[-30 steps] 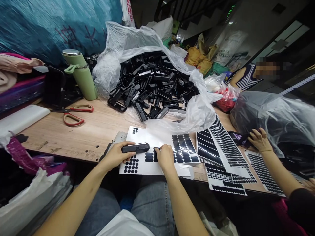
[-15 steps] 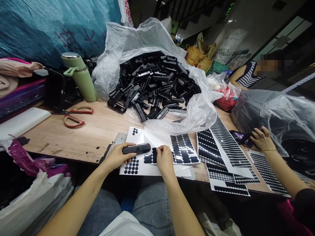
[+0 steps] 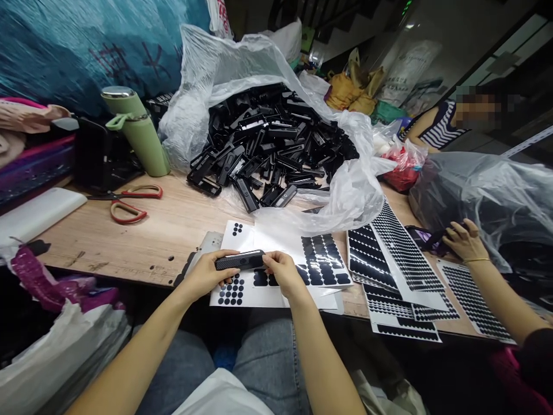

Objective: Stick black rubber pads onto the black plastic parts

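My left hand (image 3: 209, 272) is closed around one end of a narrow black plastic part (image 3: 239, 261), a casing with a textured side, held level above the sheets. At the part's other end, my right hand (image 3: 283, 274) has thumb and forefinger pinched together. What lies between those fingertips is hidden. Under both hands is a white sheet of black stickers (image 3: 322, 262), its left portion bare. Beneath it, to the left, another white sheet carries small round black stickers (image 3: 230, 293). Beyond my hands, many similar black parts (image 3: 272, 144) are heaped in an opened clear plastic bag (image 3: 356, 193).
Red-handled scissors (image 3: 129, 213) and a green flask (image 3: 140, 135) stand at the left. More sticker sheets (image 3: 406, 253) overlap on the right. Past them, a co-worker's hand (image 3: 466, 241) rests by a dark plastic bag (image 3: 484, 190). Another person sits at the far right.
My right hand has lifted from the sticker sheet and moved up and left to the end of the black part. My left hand keeps its hold, with the part turned slightly.
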{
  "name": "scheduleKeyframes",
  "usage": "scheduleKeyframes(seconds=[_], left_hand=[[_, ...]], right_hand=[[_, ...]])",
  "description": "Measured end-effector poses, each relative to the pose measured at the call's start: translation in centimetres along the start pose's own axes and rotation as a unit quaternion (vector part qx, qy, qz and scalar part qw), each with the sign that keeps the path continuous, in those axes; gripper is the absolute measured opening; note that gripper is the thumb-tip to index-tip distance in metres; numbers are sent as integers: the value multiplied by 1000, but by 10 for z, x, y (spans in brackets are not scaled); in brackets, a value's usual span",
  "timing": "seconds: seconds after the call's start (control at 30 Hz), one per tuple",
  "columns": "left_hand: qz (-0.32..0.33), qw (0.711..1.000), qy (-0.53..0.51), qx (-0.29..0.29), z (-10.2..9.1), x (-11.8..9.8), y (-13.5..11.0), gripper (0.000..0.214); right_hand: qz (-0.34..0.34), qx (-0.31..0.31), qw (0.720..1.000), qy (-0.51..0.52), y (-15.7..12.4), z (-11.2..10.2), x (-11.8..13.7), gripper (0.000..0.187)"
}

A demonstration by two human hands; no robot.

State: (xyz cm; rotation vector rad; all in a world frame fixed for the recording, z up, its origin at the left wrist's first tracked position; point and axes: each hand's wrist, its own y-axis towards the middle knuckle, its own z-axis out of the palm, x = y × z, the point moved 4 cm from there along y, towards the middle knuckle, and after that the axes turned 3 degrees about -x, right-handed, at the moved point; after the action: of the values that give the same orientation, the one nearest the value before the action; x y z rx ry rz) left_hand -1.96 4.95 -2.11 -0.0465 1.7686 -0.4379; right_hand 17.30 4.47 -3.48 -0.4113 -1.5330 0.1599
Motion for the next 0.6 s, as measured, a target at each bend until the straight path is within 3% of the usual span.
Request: scheduleKeyframes(seconds=[0.6], left_hand=[[8,1000,18,3,1,-1,-1,50]], right_hand=[[-22,-17,998,-53,-3,5,-1,18]])
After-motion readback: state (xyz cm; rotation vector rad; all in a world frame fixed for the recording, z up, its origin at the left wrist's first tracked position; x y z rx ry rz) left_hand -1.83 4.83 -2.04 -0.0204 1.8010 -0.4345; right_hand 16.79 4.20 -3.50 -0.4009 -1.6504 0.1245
